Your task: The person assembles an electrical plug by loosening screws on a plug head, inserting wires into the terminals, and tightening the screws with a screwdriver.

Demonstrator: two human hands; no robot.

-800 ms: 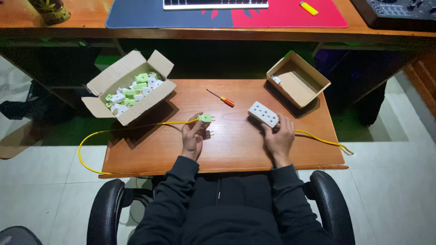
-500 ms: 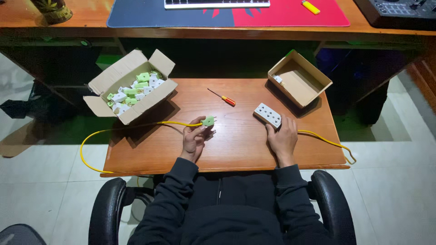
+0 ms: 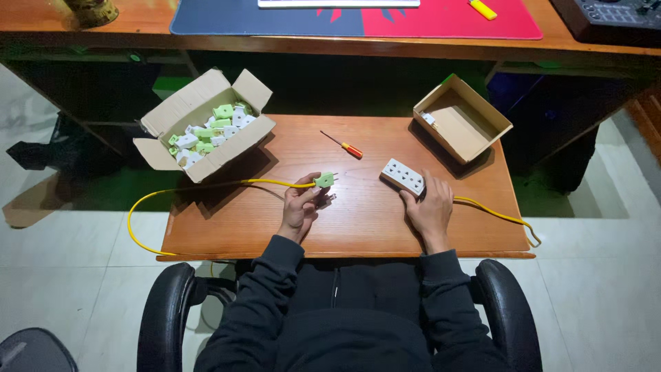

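On the table (image 3: 227,227), seen from our head camera, our left hand (image 3: 299,207) closes its fingers on a green plug (image 3: 324,180) with a yellow cord (image 3: 206,187). Our right hand (image 3: 430,210) grips a white socket strip (image 3: 404,177) flat beside a screwdriver (image 3: 343,145), between two boxes.

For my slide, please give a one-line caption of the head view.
Seated person: left hand holds green plug on yellow cable, right hand on white socket strip.

Bare tabletop (image 3: 365,220) between hands; screwdriver (image 3: 343,145) and two boxes (image 3: 175,114) (image 3: 460,124) beyond.
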